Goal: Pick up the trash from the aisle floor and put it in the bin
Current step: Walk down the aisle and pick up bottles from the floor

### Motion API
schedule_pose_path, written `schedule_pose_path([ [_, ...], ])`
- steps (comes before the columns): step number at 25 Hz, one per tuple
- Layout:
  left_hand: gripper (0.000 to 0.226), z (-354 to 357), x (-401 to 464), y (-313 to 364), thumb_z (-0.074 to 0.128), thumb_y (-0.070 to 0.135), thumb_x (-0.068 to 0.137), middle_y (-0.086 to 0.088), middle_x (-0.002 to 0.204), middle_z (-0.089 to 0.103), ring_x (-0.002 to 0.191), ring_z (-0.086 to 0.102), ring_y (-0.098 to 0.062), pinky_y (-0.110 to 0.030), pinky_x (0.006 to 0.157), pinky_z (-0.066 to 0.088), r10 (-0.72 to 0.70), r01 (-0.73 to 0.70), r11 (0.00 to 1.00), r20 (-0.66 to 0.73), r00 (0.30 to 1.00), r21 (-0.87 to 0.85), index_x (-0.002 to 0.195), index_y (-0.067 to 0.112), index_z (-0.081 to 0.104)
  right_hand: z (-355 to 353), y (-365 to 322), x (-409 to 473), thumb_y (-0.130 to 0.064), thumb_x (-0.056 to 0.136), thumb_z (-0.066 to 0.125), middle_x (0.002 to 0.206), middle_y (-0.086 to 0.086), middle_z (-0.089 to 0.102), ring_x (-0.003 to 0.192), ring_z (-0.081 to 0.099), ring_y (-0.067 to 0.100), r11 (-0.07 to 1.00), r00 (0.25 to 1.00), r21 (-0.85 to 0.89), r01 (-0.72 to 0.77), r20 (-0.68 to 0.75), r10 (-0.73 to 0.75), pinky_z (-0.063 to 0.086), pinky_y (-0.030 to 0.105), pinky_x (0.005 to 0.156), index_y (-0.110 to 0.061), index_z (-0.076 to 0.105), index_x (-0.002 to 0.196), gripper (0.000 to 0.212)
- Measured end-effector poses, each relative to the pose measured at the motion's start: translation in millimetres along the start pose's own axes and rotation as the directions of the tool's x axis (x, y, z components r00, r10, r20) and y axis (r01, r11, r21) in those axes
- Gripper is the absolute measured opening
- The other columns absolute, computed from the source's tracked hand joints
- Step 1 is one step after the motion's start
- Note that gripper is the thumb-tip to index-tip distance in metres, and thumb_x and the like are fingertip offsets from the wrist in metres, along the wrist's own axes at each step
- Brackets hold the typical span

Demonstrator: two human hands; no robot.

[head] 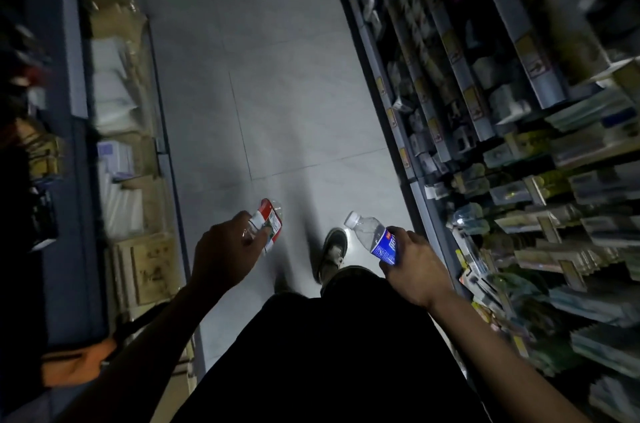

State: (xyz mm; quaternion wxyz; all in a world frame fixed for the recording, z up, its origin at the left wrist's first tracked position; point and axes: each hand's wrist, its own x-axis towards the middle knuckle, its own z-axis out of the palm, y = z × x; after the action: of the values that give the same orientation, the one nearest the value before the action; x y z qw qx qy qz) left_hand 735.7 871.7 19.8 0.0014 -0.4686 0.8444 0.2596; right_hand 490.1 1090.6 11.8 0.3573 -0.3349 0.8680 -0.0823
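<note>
Two plastic bottles are already off the floor and in your grasp: your left hand (223, 249) curls around a clear bottle with a red-and-white label (266, 227), and your right hand (407, 265) wraps the blue-labelled water bottle (372, 237), its white cap pointing up and left. Below them your shoe (333, 251) steps onto the grey tiled aisle floor (277, 76), which runs ahead between the left shelving (117, 118) and the stocked right shelves (485, 111). Judging by this, picking up looks done for these two; no bin is in view, so carrying and dropping them remains.
</note>
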Motion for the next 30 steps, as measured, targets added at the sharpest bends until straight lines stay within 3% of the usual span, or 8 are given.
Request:
schedule_pose_path([
  [2,0.026,-2,27,14,0.068,0.042,0.092,-0.002,0.079,0.071,0.068,0.071,-0.023,-0.014,0.049,0.032,-0.046,0.046,0.999,0.026,0.999,0.012,0.087,0.018,0.058,-17,-9,34,-0.031,0.082,0.064,0.120,0.008,0.061,0.116,0.054,0.032,1.000,1.000,0.003,0.014,0.022,-0.014,0.053,0.044,0.090,-0.025,0.047,0.138,0.059],
  [5,0.029,-10,60,27,0.060,0.049,0.094,0.004,0.075,0.060,0.064,0.061,-0.021,-0.024,0.051,0.036,-0.200,0.198,0.980,0.061,0.978,0.039,0.092,0.021,0.057,-47,-25,93,-0.031,0.083,0.064,0.120,0.010,0.063,0.116,0.054,0.033,0.995,0.993,0.002,0.099,0.062,-0.099,0.052,0.044,0.090,-0.022,0.049,0.136,0.056],
  [8,0.026,-21,83,25,0.061,0.052,0.092,0.008,0.068,0.056,0.069,0.066,-0.026,-0.030,0.057,0.038,-0.323,0.325,0.946,0.096,0.941,0.001,0.089,0.028,0.050,-79,-54,154,-0.027,0.083,0.066,0.118,0.012,0.064,0.113,0.056,0.035,0.982,0.980,-0.017,0.188,0.070,-0.187,0.051,0.043,0.091,-0.018,0.052,0.135,0.055],
  [12,0.023,-42,121,11,0.065,0.045,0.092,0.012,0.059,0.053,0.052,0.046,-0.004,-0.027,0.050,0.035,-0.472,0.475,0.878,0.065,0.879,-0.050,0.084,0.032,0.047,-116,-108,235,-0.026,0.082,0.065,0.114,0.012,0.066,0.109,0.058,0.036,0.958,0.956,-0.030,0.286,0.076,-0.283,0.052,0.043,0.088,-0.018,0.054,0.131,0.051],
  [15,0.024,-63,168,-8,0.065,0.046,0.092,0.008,0.063,0.056,0.058,0.053,-0.022,-0.032,0.057,0.040,-0.516,0.516,0.852,0.026,0.856,-0.090,0.083,0.031,0.048,-137,-158,297,-0.023,0.083,0.067,0.112,0.012,0.066,0.106,0.058,0.035,0.938,0.939,-0.071,0.338,0.087,-0.332,0.049,0.040,0.086,-0.016,0.055,0.129,0.048],
  [22,0.032,-131,358,-42,0.055,0.060,0.092,0.006,0.068,0.055,0.067,0.058,-0.025,-0.033,0.064,0.041,-0.521,0.526,0.846,0.075,0.850,-0.085,0.087,0.029,0.051,-190,-245,413,-0.021,0.077,0.071,0.113,0.016,0.068,0.104,0.063,0.040,0.957,0.968,-0.144,0.251,0.052,-0.246,0.052,0.043,0.085,-0.013,0.056,0.134,0.059],
  [26,0.026,-167,487,-38,0.064,0.046,0.092,-0.002,0.073,0.065,0.067,0.064,-0.029,-0.030,0.060,0.038,-0.347,0.348,0.937,0.031,0.937,-0.029,0.095,0.020,0.058,-230,-270,485,-0.039,0.078,0.071,0.117,0.015,0.068,0.106,0.065,0.040,0.985,0.990,-0.098,0.139,0.046,-0.135,0.055,0.047,0.087,-0.018,0.057,0.136,0.063],
  [30,0.028,-192,624,-11,0.061,0.050,0.093,0.010,0.067,0.054,0.063,0.061,-0.023,-0.030,0.057,0.042,-0.262,0.262,0.965,0.077,0.962,0.013,0.096,0.023,0.057,-283,-282,562,-0.035,0.081,0.073,0.123,0.019,0.065,0.111,0.063,0.043,0.992,0.994,-0.070,0.104,-0.019,-0.106,0.053,0.047,0.087,-0.014,0.053,0.142,0.067],
])
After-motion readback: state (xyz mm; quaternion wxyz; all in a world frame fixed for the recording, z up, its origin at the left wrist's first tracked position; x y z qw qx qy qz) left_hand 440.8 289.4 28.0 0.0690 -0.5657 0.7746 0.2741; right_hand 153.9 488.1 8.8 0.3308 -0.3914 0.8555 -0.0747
